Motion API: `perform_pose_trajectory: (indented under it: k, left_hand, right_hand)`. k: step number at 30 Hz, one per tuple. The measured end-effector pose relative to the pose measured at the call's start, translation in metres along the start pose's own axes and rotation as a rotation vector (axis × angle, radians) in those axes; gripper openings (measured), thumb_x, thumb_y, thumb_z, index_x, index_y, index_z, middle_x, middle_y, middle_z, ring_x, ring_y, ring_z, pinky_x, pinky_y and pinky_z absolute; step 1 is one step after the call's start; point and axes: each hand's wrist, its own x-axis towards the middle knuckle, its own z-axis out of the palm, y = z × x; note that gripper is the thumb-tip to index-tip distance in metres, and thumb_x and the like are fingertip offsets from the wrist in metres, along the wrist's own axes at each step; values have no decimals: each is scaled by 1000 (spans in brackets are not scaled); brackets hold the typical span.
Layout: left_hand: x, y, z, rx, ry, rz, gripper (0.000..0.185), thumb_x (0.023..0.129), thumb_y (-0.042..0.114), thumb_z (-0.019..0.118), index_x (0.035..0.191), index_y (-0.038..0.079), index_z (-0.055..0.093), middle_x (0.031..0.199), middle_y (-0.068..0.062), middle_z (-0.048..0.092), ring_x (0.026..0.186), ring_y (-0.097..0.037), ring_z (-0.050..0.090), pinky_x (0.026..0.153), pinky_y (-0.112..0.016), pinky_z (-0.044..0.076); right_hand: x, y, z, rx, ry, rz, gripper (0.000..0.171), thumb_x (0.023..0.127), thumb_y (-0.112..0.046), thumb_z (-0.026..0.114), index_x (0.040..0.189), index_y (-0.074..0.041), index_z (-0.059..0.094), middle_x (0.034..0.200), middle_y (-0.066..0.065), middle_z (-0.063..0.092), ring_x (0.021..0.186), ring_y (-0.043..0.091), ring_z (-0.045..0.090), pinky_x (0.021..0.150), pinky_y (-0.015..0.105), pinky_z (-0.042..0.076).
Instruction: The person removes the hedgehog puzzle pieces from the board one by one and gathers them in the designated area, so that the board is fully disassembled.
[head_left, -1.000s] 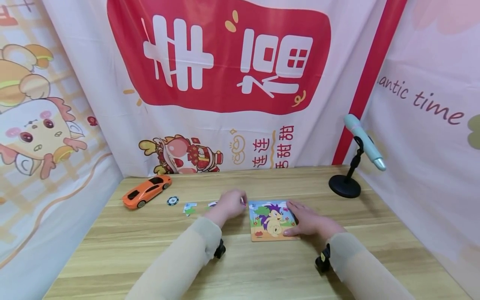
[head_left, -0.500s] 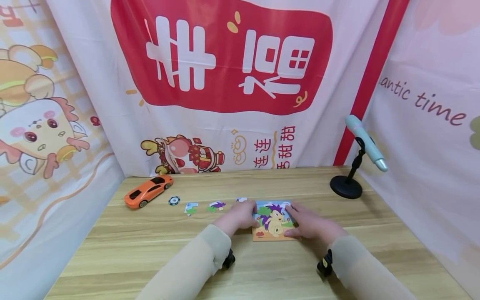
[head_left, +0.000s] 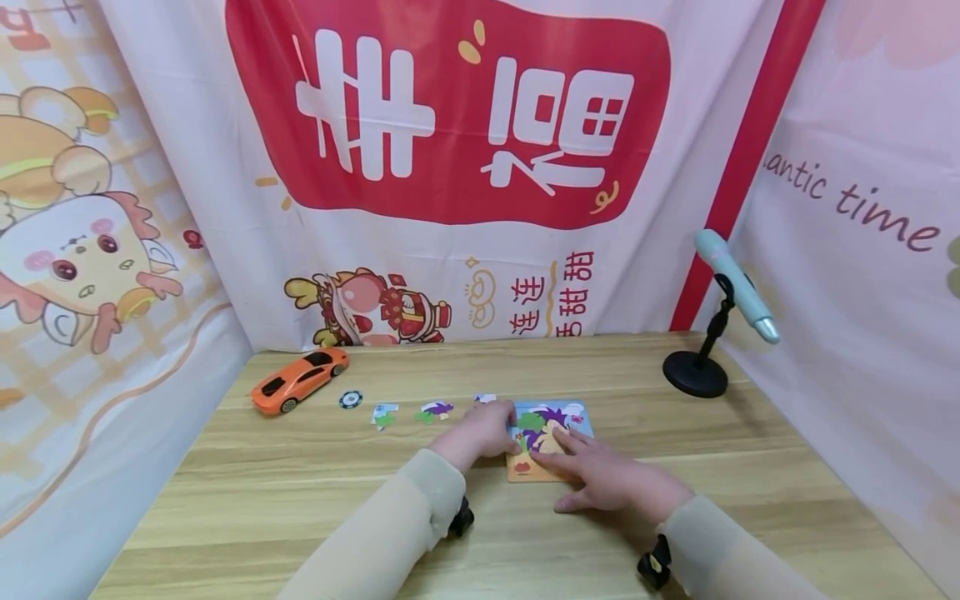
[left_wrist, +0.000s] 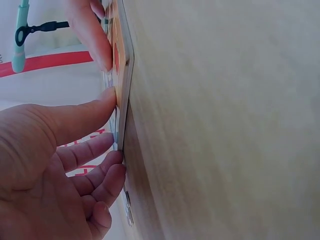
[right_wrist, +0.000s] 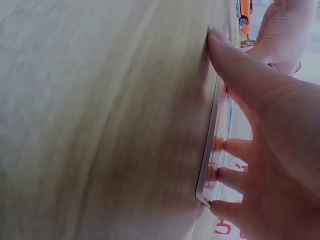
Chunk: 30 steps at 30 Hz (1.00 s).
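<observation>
A square jigsaw puzzle [head_left: 553,414] with a purple-spined cartoon animal lies on the table between the two hands. My left hand [head_left: 483,433] holds its left side; in the left wrist view the thumb [left_wrist: 106,102] is on the face and curled fingertips [left_wrist: 117,157] are at the edge. Over the picture's lower right spreads my right hand [head_left: 603,477], its straight fingertips [right_wrist: 227,145] on the puzzle's surface. The right thumb [head_left: 572,502] lies off the near edge. Loose jigsaw pieces are left of the puzzle: a blue-green one [head_left: 385,416], a purple-green one [head_left: 434,412] and a whitish one [head_left: 485,398].
On the wooden table [head_left: 315,500], an orange toy car [head_left: 302,381] stands at the back left with a round chip [head_left: 350,399] beside it. A mint microphone [head_left: 738,287] on a black stand [head_left: 695,374] is at the back right. Printed cloths hang behind and at both sides.
My left hand has moved right, from the loose pieces to the puzzle's left side. My right hand has shifted from the puzzle's right edge onto its lower face.
</observation>
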Motion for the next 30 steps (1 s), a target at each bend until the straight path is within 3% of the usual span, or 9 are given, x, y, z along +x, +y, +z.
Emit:
perform_pose_trajectory:
  k: [11, 16, 24, 30]
  left_hand:
    - [2, -2, 2, -30, 6, -7, 35, 78, 22, 84, 102, 12, 61, 95, -1, 60, 86, -21, 54, 84, -42, 46]
    - [4, -4, 4, -115, 12, -32, 32, 81, 18, 82, 102, 13, 59, 92, 0, 58, 85, -22, 53, 80, -41, 46]
    - [11, -9, 10, -304, 58, -40, 12, 93, 13, 69, 96, 9, 58, 86, -4, 58, 79, -21, 54, 70, -35, 46]
    - [13, -9, 9, -380, 74, -51, 7, 94, 10, 67, 91, 9, 60, 85, -4, 59, 79, -20, 55, 71, -34, 47]
  right_hand:
    - [-1, -2, -1, -11, -7, -18, 70, 85, -59, 65, 148, -52, 35, 163, 5, 17, 147, 39, 10, 105, 69, 22]
    - [0, -1, 1, -13, -5, -11, 70, 85, -59, 65, 148, -52, 35, 163, 5, 17, 147, 39, 10, 105, 70, 22]
    - [1, 1, 1, -16, -5, -17, 71, 84, -61, 65, 148, -51, 35, 163, 6, 17, 147, 39, 10, 106, 69, 21]
    - [2, 3, 0, -27, -6, -16, 71, 84, -61, 65, 148, -52, 35, 163, 7, 17, 147, 40, 11, 107, 68, 21]
